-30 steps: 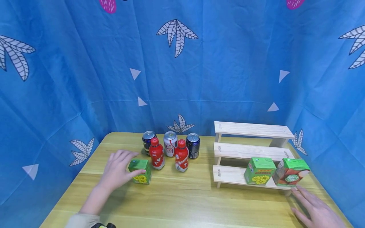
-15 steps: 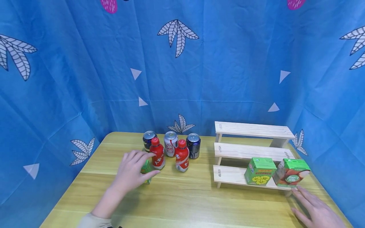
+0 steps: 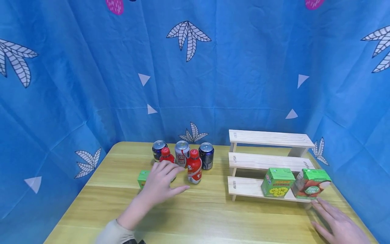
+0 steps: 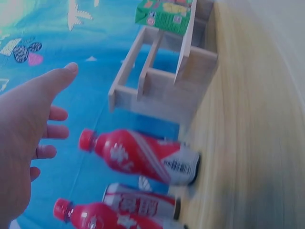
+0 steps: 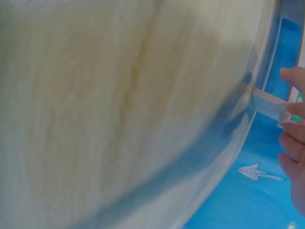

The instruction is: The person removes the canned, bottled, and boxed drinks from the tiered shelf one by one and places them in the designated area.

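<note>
My left hand (image 3: 163,181) hovers with fingers spread and nothing in it, in front of a red drink bottle (image 3: 166,156) whose lower part it hides. Just right of its fingers stands another red bottle (image 3: 194,167); the left wrist view shows a gap between the hand (image 4: 21,129) and that bottle (image 4: 143,155). A green drink carton (image 3: 143,178) is partly covered behind the wrist. My right hand (image 3: 339,223) lies by the front right corner of the wooden three-step shelf (image 3: 246,186), fingers extended near its leg (image 5: 269,102); whether they touch is unclear.
Behind the bottles stand a white-and-red can (image 3: 182,154) and two dark blue cans, one of them (image 3: 206,156) at the right. On the lowest step sit a green carton (image 3: 278,183) and a green-and-brown carton (image 3: 311,184). A blue curtain (image 3: 256,67) encloses the table.
My left hand has moved right, from beside the green carton, past it and the first red bottle, toward the second bottle. The carton stayed in place. My right hand has kept still.
</note>
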The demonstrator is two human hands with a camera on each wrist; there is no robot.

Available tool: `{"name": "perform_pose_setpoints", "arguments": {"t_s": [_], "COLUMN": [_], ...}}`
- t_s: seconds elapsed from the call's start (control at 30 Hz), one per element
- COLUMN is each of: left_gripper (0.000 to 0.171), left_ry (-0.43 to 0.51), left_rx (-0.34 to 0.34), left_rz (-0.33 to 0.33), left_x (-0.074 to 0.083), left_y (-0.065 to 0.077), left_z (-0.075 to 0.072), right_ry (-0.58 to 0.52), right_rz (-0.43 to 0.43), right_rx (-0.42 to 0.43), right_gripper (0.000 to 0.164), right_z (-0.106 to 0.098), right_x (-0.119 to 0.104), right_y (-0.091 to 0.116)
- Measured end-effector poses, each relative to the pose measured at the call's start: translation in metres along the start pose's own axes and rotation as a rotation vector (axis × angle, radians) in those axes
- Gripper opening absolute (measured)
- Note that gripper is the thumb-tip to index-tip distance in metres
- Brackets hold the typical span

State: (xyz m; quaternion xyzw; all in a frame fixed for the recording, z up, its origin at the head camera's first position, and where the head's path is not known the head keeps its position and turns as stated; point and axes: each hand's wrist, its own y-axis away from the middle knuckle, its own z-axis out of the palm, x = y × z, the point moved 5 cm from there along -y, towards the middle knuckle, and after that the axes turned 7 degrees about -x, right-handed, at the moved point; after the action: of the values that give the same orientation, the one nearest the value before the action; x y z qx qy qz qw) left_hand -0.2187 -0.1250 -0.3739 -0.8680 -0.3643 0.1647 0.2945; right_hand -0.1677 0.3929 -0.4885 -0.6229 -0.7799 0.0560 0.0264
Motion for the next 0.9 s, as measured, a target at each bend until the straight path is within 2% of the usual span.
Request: {"name": "perform_pose_setpoints", "arguments": {"t_s": [0.17, 0.4, 0.7, 0.9], "left_gripper": [0.058, 0.056, 0.058, 0.058], "left_ry": [0.012, 0.008, -0.001, -0.001], "left_rx": [0.005, -0.010, -0.106, -0.114], "left_rz": [0.035, 0.078, 0.110, 0.124], "left_x": [0.013, 0.032, 0.058, 0.077], "left_y": [-0.010, -0.025, -0.048, -0.060], "left_z": [0.010, 0.026, 0.042, 0.050], "right_ry": [0.008, 0.009, 0.006, 0.000], "right_rz": [-0.001, 0.016, 0.021, 0.024], "right_rx": [0.024, 0.013, 0.007, 0.014], "right_gripper": [0.071, 0.070, 0.070, 0.071], "right_z": [-0.001, -0.001, -0.003, -0.003], "right_x": [0.000, -0.003, -0.005, -0.004], "right_y": [0.000, 0.002, 0.002, 0.001]}}
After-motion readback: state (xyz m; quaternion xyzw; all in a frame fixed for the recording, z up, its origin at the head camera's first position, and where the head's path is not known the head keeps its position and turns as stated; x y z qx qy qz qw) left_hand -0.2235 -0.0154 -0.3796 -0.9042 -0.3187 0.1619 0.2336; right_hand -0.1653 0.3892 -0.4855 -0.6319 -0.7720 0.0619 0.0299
